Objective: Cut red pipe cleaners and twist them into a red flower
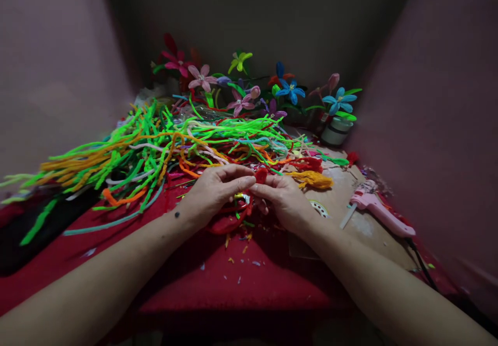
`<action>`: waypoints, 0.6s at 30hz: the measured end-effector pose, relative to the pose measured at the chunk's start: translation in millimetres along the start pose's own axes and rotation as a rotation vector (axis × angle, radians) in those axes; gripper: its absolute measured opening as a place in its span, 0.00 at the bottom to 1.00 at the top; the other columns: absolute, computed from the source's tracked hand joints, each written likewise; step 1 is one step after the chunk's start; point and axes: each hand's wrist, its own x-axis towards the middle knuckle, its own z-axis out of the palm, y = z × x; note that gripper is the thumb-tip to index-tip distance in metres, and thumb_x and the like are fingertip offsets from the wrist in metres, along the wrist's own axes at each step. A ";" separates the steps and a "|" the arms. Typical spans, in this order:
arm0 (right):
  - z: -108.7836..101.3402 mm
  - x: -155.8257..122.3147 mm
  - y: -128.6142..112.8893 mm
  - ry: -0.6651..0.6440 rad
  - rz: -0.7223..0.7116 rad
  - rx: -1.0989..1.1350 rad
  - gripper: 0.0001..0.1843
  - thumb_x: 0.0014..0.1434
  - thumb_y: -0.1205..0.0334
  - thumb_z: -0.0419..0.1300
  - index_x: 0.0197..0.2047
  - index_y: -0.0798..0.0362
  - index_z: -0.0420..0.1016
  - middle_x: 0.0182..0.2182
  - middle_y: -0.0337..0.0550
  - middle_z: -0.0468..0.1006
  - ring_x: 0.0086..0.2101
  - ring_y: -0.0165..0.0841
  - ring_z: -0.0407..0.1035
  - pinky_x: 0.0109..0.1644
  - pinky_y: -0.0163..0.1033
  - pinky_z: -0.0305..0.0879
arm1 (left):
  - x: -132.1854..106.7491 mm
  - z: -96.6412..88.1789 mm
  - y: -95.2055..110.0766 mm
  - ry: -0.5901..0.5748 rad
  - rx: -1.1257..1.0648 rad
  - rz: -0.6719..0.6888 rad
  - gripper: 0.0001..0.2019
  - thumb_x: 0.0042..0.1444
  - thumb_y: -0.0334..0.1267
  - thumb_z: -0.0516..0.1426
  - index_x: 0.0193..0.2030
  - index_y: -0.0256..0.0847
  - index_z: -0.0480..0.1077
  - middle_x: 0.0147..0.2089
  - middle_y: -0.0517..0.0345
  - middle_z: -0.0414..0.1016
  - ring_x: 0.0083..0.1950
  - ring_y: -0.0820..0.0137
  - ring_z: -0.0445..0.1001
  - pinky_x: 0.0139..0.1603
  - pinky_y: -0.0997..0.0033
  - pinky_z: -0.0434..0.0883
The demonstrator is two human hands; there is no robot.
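Over the middle of the table, my left hand point(221, 189) and my right hand point(287, 196) meet at the fingertips. Both are closed in a pinch on a small red fuzzy pipe cleaner piece point(261, 175), bent into a petal-like loop. Its lower part is hidden by my thumbs. Red pipe cleaner point(229, 225) lies in a curve just under my hands. Past my fingers spreads a large heap of pipe cleaners point(233, 128), mostly green, with orange, white and red among them. A bundle of orange fuzzy pieces point(313, 180) lies beyond my right hand.
A pink glue gun point(383, 212) rests on a cardboard sheet point(360, 232) at the right, its cord trailing off the edge. Finished pipe cleaner flowers point(291, 92) stand at the back, near a small jar point(336, 130). Scraps point(239, 278) litter the red tablecloth point(187, 284).
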 end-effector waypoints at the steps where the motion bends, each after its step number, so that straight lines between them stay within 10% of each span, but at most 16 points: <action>1: 1.1 -1.1 -0.8 -0.026 0.026 -0.036 0.14 0.50 0.56 0.61 0.20 0.55 0.67 0.13 0.32 0.64 0.15 0.22 0.54 0.20 0.33 0.47 | -0.1 0.0 -0.8 -0.024 -0.059 -0.029 0.16 0.47 0.45 0.63 0.41 0.40 0.74 0.35 0.58 0.76 0.31 0.74 0.73 0.30 0.76 0.69; 14: 10.9 -6.8 -5.2 -0.059 0.137 -0.021 0.07 0.44 0.66 0.56 0.17 0.54 0.64 0.10 0.28 0.58 0.14 0.21 0.48 0.18 0.33 0.42 | 3.3 7.5 -7.9 0.191 0.330 0.396 0.07 0.48 0.38 0.61 0.25 0.37 0.76 0.33 0.55 0.75 0.38 0.67 0.72 0.42 0.68 0.65; 18: 10.9 -6.2 -3.6 -0.040 0.152 -0.002 0.11 0.44 0.65 0.58 0.15 0.54 0.62 0.10 0.29 0.58 0.13 0.21 0.49 0.17 0.33 0.42 | 5.4 4.6 -6.1 0.079 0.295 0.281 0.09 0.50 0.42 0.60 0.28 0.38 0.76 0.32 0.56 0.74 0.35 0.68 0.71 0.37 0.68 0.65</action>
